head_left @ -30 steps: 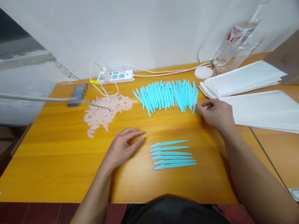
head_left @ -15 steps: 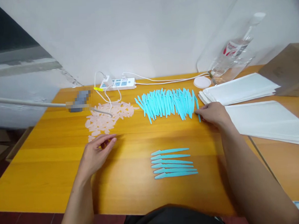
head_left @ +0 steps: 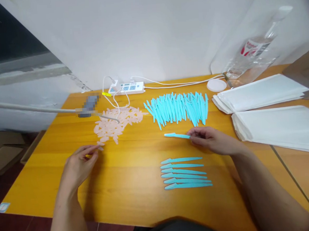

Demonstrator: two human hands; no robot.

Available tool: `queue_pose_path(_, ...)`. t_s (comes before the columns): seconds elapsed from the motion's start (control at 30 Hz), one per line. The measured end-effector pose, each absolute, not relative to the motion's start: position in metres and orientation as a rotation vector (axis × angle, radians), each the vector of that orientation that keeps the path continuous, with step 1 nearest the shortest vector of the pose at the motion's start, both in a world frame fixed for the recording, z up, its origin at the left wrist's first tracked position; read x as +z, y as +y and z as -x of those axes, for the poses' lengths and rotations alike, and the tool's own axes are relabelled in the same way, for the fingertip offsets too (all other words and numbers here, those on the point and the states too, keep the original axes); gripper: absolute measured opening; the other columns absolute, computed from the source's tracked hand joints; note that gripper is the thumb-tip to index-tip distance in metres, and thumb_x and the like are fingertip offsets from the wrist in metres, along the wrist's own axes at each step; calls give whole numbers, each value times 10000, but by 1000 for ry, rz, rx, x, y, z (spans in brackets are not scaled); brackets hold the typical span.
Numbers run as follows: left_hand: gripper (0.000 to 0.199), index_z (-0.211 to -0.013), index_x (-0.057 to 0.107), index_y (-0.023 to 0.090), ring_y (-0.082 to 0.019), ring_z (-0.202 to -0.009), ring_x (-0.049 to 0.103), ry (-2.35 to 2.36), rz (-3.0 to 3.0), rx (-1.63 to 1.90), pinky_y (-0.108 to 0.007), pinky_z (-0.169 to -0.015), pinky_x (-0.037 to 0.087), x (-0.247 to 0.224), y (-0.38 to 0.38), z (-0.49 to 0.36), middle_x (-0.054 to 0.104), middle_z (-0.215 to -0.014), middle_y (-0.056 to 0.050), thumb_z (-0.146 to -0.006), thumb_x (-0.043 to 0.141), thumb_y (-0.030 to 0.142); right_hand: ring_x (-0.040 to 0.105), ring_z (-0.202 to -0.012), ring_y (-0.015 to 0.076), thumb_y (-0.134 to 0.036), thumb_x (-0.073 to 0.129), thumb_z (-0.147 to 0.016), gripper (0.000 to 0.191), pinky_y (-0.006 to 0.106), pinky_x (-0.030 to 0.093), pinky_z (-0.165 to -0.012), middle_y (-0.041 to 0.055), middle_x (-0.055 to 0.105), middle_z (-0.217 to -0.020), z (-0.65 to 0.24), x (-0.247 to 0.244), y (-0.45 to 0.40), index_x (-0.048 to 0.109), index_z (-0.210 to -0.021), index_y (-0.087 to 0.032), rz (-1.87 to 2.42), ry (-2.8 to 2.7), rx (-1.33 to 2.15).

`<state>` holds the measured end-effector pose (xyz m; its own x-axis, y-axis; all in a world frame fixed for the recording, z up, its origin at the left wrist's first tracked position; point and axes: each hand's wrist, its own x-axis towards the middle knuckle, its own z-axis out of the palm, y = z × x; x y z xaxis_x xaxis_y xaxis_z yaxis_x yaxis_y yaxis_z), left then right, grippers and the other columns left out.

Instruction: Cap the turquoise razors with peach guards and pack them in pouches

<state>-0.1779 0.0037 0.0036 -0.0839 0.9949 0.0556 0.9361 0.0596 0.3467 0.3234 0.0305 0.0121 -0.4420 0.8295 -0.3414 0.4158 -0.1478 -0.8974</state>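
Observation:
My right hand (head_left: 210, 139) pinches the end of one turquoise eyebrow razor (head_left: 175, 135) and holds it roughly level above the table, head pointing left. Below it lies a column of several turquoise eyebrow razors (head_left: 185, 173), side by side with their heads to the left. A dense heap of the same razors (head_left: 176, 109) lies behind. On the left, my left hand (head_left: 80, 165) has thumb and forefinger closed at the near edge of a scattered pile of pale pink blade covers (head_left: 115, 123). One small pink cover (head_left: 100, 147) is at its fingertips.
White paper bags (head_left: 263, 93) lie in stacks at the right, with a clear plastic bottle (head_left: 255, 48) behind. A white power strip (head_left: 132, 88) with cables runs along the wall. A round white lid (head_left: 217, 85) and a blurred phone (head_left: 89, 105) lie on the wooden table (head_left: 127, 187).
My right hand has drawn a razor from the heap's right end toward the middle and turned it level. My left hand has shifted left to the pink pile's near edge. The view has tilted slightly.

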Motion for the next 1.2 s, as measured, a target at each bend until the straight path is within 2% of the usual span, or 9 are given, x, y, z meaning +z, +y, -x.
queue_pose_path(0.17,315,-1066,771,264,-180,-816,693,2228,-2098,235,-289,-747,527,-5,6,176,715,-1136,-23,-889,559,416,383,-608,102,-456,544,-931,282,247,311,-544,-42,475,-703,-320,2,28,631,-921,-188,1467,-1894,1560)
queue_pose_path(0.33,341,-1033,757,237,-240,-946,707,2190,-2243,114,-326,-785,531,2,8,170,718,-1141,-52,-941,489,428,373,-616,109,-444,534,-923,269,252,309,-543,-43,459,-704,-321,0,27,623,-924,-191,1515,-1867,1526)
queue_pose_path(0.4,328,-1028,739,233,-261,-941,708,2151,-2246,68,-345,-785,527,6,9,165,738,-1084,-59,-941,491,430,377,-629,110,-434,535,-920,257,252,312,-552,-41,465,-716,-320,0,27,615,-915,-190,1507,-1864,1517)
queue_pose_path(0.47,329,-1073,715,223,-256,-877,709,2111,-2168,144,-342,-753,526,9,9,154,750,-998,-61,-926,522,445,376,-633,110,-423,533,-918,246,252,308,-555,-43,465,-718,-319,0,26,606,-906,-188,1498,-1860,1517)
queue_pose_path(0.57,431,-1204,663,183,-200,-737,679,1883,-1929,475,-306,-692,529,9,9,114,738,-866,-47,-914,559,484,372,-631,110,-420,530,-916,243,252,303,-558,-47,454,-710,-318,1,25,601,-896,-189,1502,-1865,1505)
queue_pose_path(0.67,440,-1109,691,142,-158,-677,653,1480,-1607,672,-287,-678,543,5,10,55,732,-830,-59,-911,587,520,373,-628,111,-424,526,-913,247,253,304,-558,-48,453,-707,-318,2,25,602,-885,-190,1502,-1870,1492)
queue_pose_path(0.8,422,-1006,711,126,-162,-745,704,1365,-1158,819,-291,-758,569,-3,17,-10,772,-885,-87,-794,774,486,384,-635,113,-410,521,-910,237,252,316,-566,-45,462,-713,-318,3,24,607,-886,-191,1495,-1875,1478)
queue_pose_path(0.97,392,-986,752,134,-144,-735,710,1379,-1081,835,-255,-750,558,-12,20,-33,778,-829,-66,-766,817,451,401,-634,113,-380,519,-912,218,251,330,-569,-44,483,-716,-319,3,24,624,-896,-190,1469,-1871,1475)
queue_pose_path(1.2,351,-967,759,134,-142,-693,683,1325,-1164,772,-254,-706,543,-15,12,-48,764,-788,-53,-799,780,441,451,-636,116,-375,508,-937,250,248,360,-580,-30,555,-718,-316,4,21,665,-890,-186,1426,-1939,1418)
